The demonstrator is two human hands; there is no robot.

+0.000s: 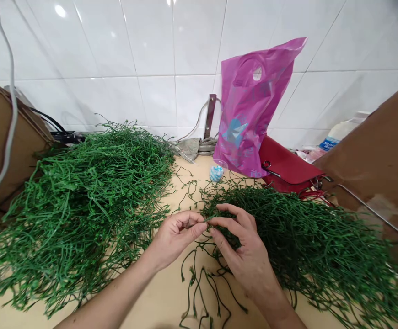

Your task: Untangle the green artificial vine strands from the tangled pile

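My left hand (180, 235) is closed, thumb against the fingers, pinching a thin green plastic stem (207, 220). Close beside it, my right hand (242, 242) has thumb and forefinger at the same stem, its other fingers loosely bent. The stem's far part blends into the greenery behind. Under and in front of my hands, several loose dark green stems (204, 288) with small budded tips lie on the tabletop (161, 292). To the right spreads a pile of dark green stems (309, 233), partly behind my right hand. A larger, brighter green pile (92, 183) lies at left.
A purple plastic bag (247, 114) stands against the tiled wall (151, 50), near a red bag (288, 164). A small clear cup with blue-and-white bits (216, 173) sits before it. Cardboard boxes (3, 146) flank both sides. A white cable (12, 100) hangs at left.
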